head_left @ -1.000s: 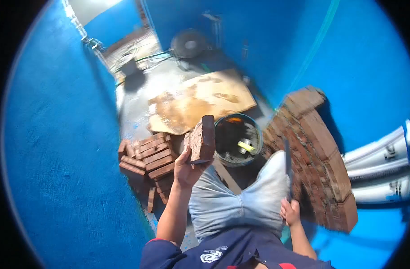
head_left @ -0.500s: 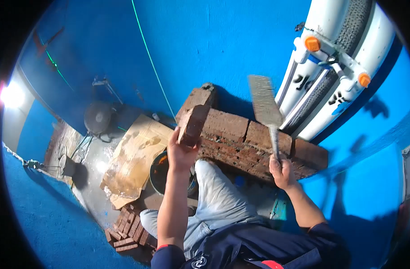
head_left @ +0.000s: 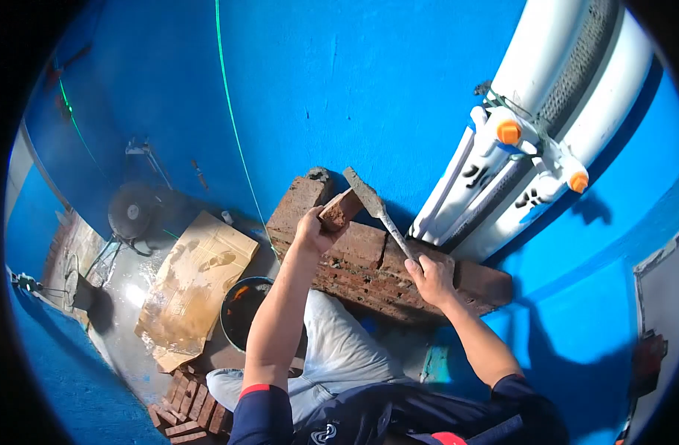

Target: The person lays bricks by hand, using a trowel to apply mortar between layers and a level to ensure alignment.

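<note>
In my left hand (head_left: 315, 231) is a red-brown brick (head_left: 339, 211), tilted above the left part of a low brick wall (head_left: 362, 245). My right hand (head_left: 431, 279) closes round the handle of a trowel (head_left: 365, 193). The trowel's blade is at the brick's right edge, seen nearly side-on, and appears to touch it. Under both hands runs the wall, with several bricks along its top and rough mortar on its near face. Below my left forearm stands a dark bucket (head_left: 235, 317), partly hidden by that arm.
A wet cardboard sheet (head_left: 198, 285) lies on the floor at left, with a stack of bricks (head_left: 187, 408) nearer me. A round fan (head_left: 132, 211) stands behind it. White pipes (head_left: 495, 152) with orange caps run down the blue wall (head_left: 317, 81) at right. A green line crosses that wall.
The trowel has swung left and down, from upright and apart to against the brick. The brick in my left hand has tipped to a new angle. The whole view has shifted somewhat.
</note>
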The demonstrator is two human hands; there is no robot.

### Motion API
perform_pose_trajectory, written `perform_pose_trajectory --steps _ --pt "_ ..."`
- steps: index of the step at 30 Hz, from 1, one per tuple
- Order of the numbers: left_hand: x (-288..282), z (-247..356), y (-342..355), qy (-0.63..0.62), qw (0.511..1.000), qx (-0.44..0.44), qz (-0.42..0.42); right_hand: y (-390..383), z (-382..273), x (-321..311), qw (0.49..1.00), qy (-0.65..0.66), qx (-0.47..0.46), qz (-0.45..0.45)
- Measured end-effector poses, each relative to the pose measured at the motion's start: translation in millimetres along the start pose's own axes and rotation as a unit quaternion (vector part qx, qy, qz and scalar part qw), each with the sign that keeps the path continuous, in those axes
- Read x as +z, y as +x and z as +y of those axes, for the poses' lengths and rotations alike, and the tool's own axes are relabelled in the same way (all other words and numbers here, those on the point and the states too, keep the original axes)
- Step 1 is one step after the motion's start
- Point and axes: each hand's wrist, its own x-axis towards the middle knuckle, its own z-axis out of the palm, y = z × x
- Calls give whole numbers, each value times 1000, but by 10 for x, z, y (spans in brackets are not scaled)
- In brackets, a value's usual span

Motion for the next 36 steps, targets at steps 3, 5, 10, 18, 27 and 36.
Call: perform_pose_trajectory --steps 3,5,10,18,27,36 --pt "-24 83 117 -2 999 5 36 147 -183 -103 1000 -10 -4 5" --pt "-81 175 152 -12 998 13 54 210 -619 -403 998 50 -37 23" --pt "-309 361 261 -14 999 -19 34 423 -1243 -700 823 426 -327 186" --pt "-180 177 429 42 999 3 7 203 56 -72 991 -92 41 88" --pt "-72 161 342 9 999 -48 -10 158 -167 -339 968 138 -146 150" --pt "-60 282 286 77 990 -10 -119 -5 24 6 992 19 45 120"
